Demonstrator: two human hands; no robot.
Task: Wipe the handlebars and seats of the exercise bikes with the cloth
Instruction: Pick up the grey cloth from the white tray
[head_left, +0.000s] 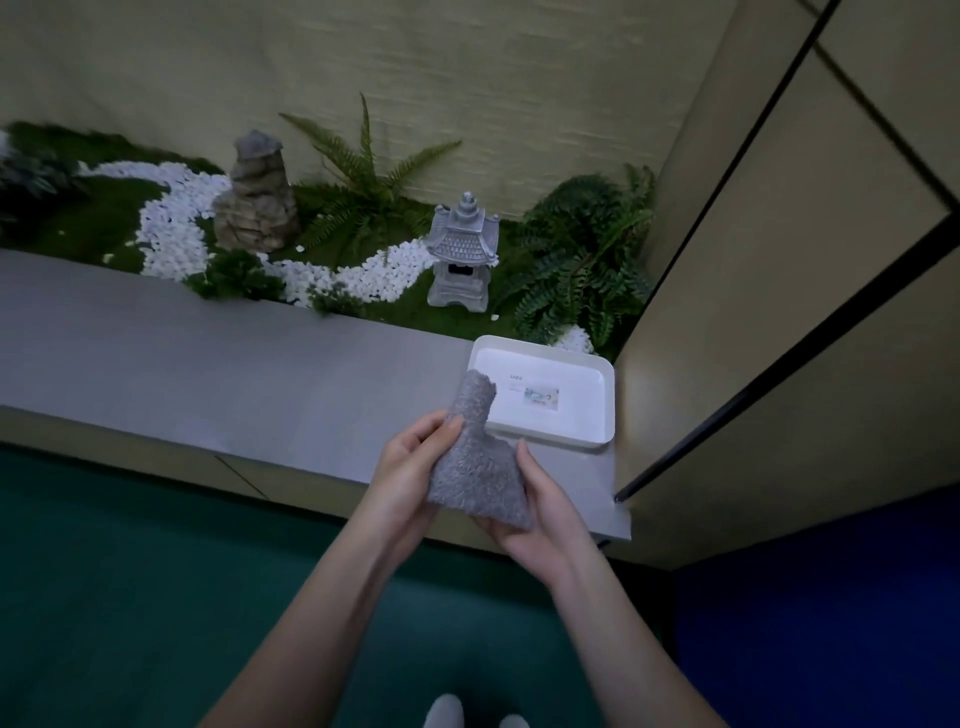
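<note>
A grey, nubbly cloth (475, 457) is held upright between both my hands above the edge of a grey ledge (208, 364). My left hand (405, 478) pinches its left side with thumb and fingers. My right hand (540, 514) cups it from below and the right. One corner of the cloth sticks up in front of a white tray. No exercise bike is in view.
The white tray (597, 410) with a small label lies on the ledge at the right end. Behind the ledge is a decorative garden with white pebbles (176, 228), a rock (257, 197), a stone lantern (462, 254) and ferns (582, 260). A beige wall panel (779, 312) stands right. Green floor below.
</note>
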